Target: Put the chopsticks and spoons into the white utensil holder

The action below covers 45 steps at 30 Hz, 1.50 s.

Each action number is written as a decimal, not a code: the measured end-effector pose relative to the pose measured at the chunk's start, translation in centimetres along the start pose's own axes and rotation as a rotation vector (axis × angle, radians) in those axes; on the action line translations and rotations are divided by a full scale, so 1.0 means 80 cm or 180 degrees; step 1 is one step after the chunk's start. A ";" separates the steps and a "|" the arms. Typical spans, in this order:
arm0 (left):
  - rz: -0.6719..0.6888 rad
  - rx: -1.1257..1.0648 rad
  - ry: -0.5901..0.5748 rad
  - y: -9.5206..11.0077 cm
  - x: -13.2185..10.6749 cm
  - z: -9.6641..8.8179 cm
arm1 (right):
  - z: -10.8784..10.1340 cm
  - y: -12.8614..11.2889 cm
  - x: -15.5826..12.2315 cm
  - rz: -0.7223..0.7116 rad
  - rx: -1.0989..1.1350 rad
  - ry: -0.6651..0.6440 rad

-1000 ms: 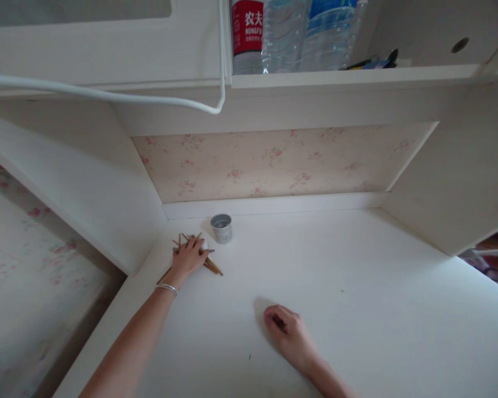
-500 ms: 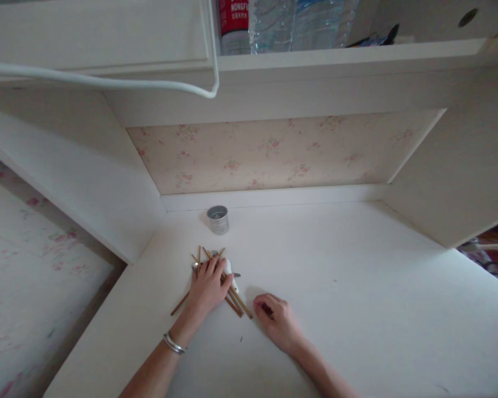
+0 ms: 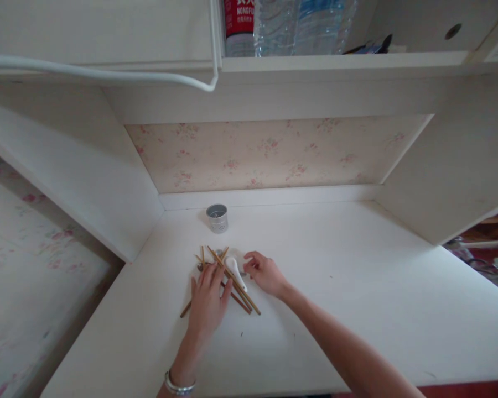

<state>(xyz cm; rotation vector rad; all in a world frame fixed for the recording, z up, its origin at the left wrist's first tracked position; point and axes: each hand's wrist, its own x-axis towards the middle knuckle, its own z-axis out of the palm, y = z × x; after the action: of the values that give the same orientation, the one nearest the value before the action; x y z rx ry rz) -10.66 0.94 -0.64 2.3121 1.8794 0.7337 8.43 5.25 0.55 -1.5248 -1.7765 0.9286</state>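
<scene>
My left hand lies over a loose pile of wooden chopsticks, its fingers apart and hiding part of the pile. A white soup spoon rests among the chopsticks, just right of those fingers. Rounded metal spoon ends show at the far side of the pile. My right hand is beside the white spoon with its fingers loosely curled and a gap between thumb and index finger. Close to its fingertips is a thin metal handle end; contact is unclear.
Behind the pile stands a grey perforated utensil cup on the white tabletop. White side panels flank the table. Overhead, a shelf holds plastic bottles, and a white cable hangs at its left.
My right hand has moved forward and left to the pile's right edge. My left hand has shifted slightly toward me, with its fingers spread more, uncovering more of the white spoon.
</scene>
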 end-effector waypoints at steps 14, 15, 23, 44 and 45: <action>0.0671 -0.1033 0.0032 0.041 -0.099 0.029 | 0.020 -0.084 0.190 -0.0117 -0.1277 -0.0156; 0.0608 -0.1057 -0.0061 0.042 -0.097 0.026 | 0.021 -0.083 0.192 -0.0115 -0.1290 -0.0109; 0.0626 -0.0954 -0.0276 0.043 -0.097 0.026 | -0.011 -0.050 0.163 -0.0292 -0.0896 0.0515; -0.0359 -0.1291 -0.0850 0.060 -0.077 0.018 | -0.100 0.062 -0.050 -0.0340 -0.0417 0.1052; -0.0433 -0.1281 -0.0866 0.061 -0.075 0.019 | -0.098 0.064 -0.053 -0.0357 -0.0410 0.1015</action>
<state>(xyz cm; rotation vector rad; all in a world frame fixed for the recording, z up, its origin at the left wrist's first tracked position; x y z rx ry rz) -6.45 -5.54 -2.15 1.9078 1.5812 0.6676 18.29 2.41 0.74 -1.5367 -1.6932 0.4923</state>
